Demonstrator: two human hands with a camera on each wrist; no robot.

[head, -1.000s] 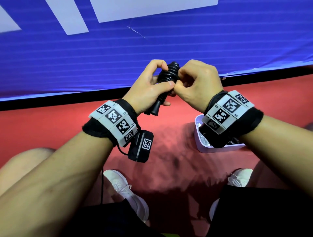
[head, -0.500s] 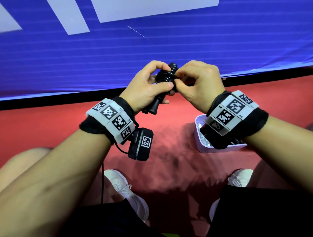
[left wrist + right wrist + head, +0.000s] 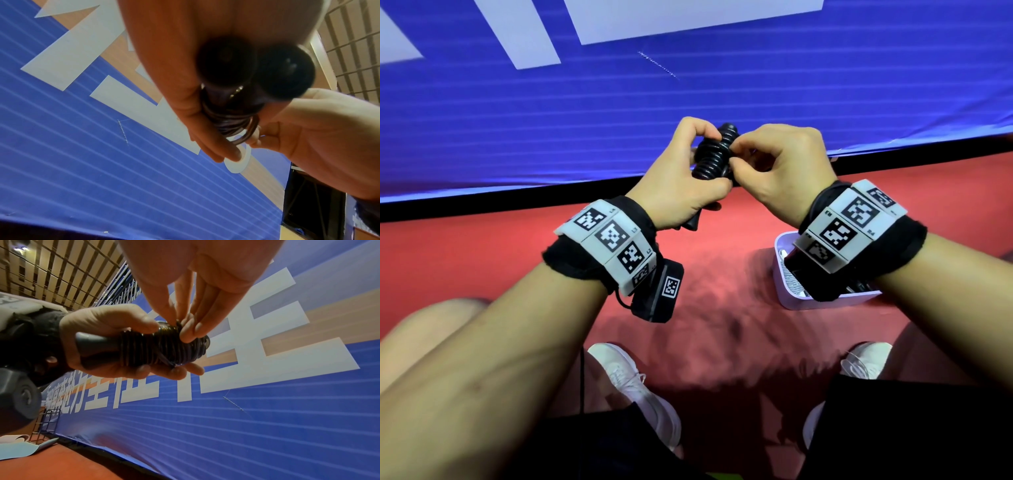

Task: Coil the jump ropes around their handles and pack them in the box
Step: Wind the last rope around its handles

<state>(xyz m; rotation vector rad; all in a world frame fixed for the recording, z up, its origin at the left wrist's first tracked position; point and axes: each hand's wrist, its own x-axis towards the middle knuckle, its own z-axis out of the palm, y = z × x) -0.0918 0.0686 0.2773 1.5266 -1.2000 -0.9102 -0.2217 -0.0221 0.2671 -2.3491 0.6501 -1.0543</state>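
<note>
Black jump rope (image 3: 714,154), coiled tightly round paired handles (image 3: 98,344), held tilted. White box (image 3: 787,294) on floor, right, partly filled.

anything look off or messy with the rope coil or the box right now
Nothing stands out. The black rope is wound in close turns around the paired handles, gripped by the left hand while the right hand pinches the top turns. The white box sits upright on the red floor.

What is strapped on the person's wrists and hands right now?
Both hands, left and right, are bare, no gloves or sleeves. Each wrist wears a black fabric band under a curved row of white tiles printed with black square markers. A black camera pod with its own marker and a thin black cable hangs under the left wrist.
</note>
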